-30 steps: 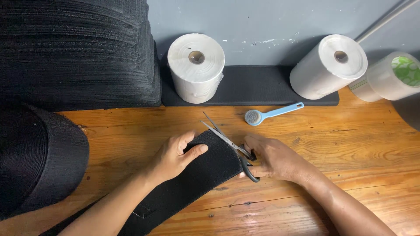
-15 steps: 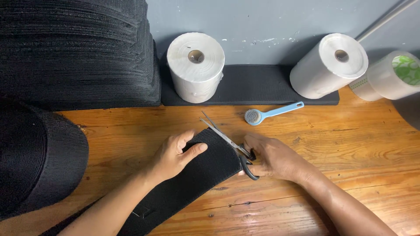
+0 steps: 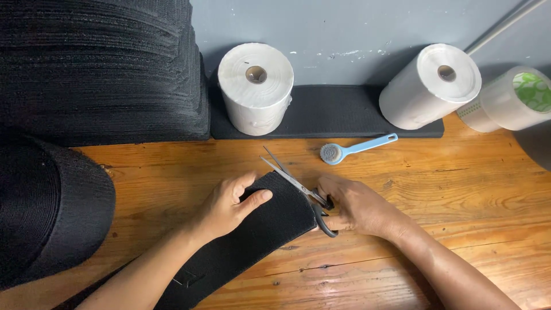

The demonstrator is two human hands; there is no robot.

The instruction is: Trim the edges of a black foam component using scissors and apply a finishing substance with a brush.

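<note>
Up at two o'clock, at the far right edge, a translucent tape roll (image 3: 502, 106) lies on its side. Its round end face carries a label (image 3: 531, 90), a disc patterned in green and white, tilted up toward the camera. Just beside it at one o'clock, a fat white roll (image 3: 430, 86) leans on a black foam strip (image 3: 327, 112), its skin glossy like a clear film wrap, though that is hard to confirm. At twelve o'clock a second white roll (image 3: 255, 89) sits on the strip with the same shiny, faintly wrinkled covering and a brown card core.
</note>
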